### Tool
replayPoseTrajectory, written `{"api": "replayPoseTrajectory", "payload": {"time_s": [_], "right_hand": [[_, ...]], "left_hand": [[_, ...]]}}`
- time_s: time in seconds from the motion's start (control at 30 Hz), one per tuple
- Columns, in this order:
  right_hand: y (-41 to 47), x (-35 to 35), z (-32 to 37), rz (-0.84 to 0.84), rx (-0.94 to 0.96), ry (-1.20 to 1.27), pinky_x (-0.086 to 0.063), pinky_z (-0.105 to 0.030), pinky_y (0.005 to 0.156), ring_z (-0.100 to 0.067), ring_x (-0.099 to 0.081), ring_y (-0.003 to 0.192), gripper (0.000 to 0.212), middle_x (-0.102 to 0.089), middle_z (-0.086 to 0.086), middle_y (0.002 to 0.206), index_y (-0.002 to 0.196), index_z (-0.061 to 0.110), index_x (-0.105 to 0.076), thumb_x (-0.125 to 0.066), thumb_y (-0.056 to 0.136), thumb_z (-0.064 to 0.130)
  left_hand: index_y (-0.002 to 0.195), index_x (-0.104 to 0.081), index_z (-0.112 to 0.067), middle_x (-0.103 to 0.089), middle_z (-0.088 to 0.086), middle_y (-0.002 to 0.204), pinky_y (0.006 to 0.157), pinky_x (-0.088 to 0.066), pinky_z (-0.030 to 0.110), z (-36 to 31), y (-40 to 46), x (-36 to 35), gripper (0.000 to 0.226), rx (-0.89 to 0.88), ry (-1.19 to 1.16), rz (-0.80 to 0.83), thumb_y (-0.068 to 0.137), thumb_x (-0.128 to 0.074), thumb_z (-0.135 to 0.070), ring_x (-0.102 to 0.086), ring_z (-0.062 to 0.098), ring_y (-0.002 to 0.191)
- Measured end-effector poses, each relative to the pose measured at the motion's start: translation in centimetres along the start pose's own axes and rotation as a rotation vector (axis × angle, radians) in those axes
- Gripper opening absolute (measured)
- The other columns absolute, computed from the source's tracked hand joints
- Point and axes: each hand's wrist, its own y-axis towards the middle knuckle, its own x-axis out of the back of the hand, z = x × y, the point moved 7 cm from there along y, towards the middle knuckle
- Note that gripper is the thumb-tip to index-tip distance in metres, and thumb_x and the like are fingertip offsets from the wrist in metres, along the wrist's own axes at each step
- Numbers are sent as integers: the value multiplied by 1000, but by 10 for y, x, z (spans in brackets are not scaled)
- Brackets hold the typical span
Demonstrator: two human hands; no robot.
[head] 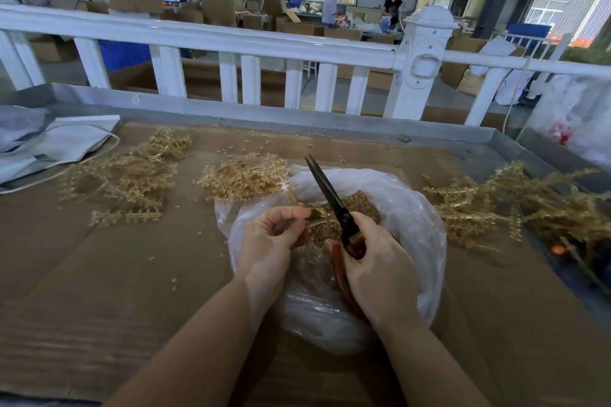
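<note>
My right hand (373,268) grips the red handles of a pair of scissors (327,195), whose dark blades are closed and point up and away to the left. My left hand (271,238) pinches a small golden plastic sprig (317,223) between thumb and fingertips, right beside the scissors' pivot. Both hands hover over an open clear plastic bag (410,218) that holds a heap of cut golden pieces (363,205). The lower part of the scissor handles is hidden behind my right hand.
Piles of golden plastic branches lie on the cardboard-covered table (115,258): one at the left (122,178), one in the middle (241,175), one at the right (515,205). Grey bags (56,145) lie far left. A white railing (231,40) runs behind the table.
</note>
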Motion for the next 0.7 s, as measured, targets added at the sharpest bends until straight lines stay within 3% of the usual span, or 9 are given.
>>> {"api": "replayPoseTrajectory", "payload": {"time_s": [0.1, 0.23, 0.43, 0.7], "right_hand": [[0, 0, 0, -5, 3, 7, -52, -26, 81, -14, -64, 93, 45, -69, 2, 99, 124, 15, -61, -72, 84, 33], [0, 0, 0, -5, 12, 7, -53, -28, 81, -14, -64, 93, 45, -69, 1, 100, 124, 14, -61, -72, 84, 33], [0, -1, 0, -13, 15, 3, -46, -18, 77, -13, -65, 90, 44, -70, 2, 96, 122, 15, -62, -73, 83, 33], [0, -1, 1, -23, 23, 2, -46, -17, 76, -12, -65, 88, 43, -70, 3, 96, 120, 14, -63, -74, 83, 32]], "left_hand": [[81, -73, -15, -74, 4, 84, 69, -56, 19, 1, 1, 0, 24, 26, -3, 0, 87, -58, 4, -68, 11, 75], [85, -71, -17, -70, -3, 81, 61, -51, 15, 0, 2, 0, 30, 24, -39, -10, 85, -57, 10, -63, 4, 67], [95, -68, -18, -59, 0, 79, 61, -53, 17, -2, 4, -1, 35, 88, -106, -7, 84, -56, 13, -60, 8, 67], [110, -66, -14, -64, 0, 75, 62, -55, 17, -2, 4, -2, 38, 187, -131, -1, 84, -57, 12, -62, 5, 57]]}}
